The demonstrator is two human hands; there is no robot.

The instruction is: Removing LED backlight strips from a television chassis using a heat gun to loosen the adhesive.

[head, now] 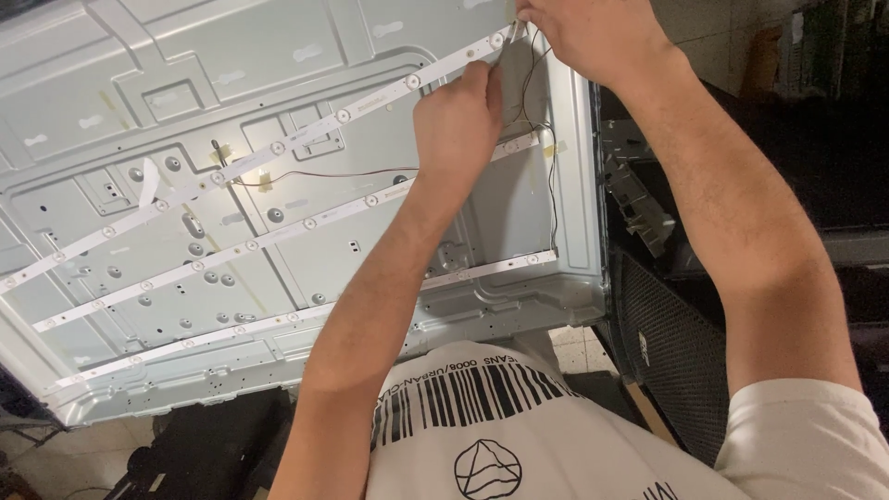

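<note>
A large grey metal back panel (306,56) of a flat screen lies tilted in front of me, with three white light strips running across it. My left hand (458,116) presses on the top strip (306,134) near its right end, fingers curled against the panel. My right hand (593,32) pinches the strip's end connector and thin wires (530,74) at the panel's upper right corner. The middle strip (278,236) and the bottom strip (185,341) lie flat and untouched.
A thin dark wire (324,174) crosses the panel's middle. To the right stand a black mesh-covered part (662,343) and a grey metal bracket (634,199). Dark equipment sits below the panel at lower left (204,454). My white printed shirt fills the bottom.
</note>
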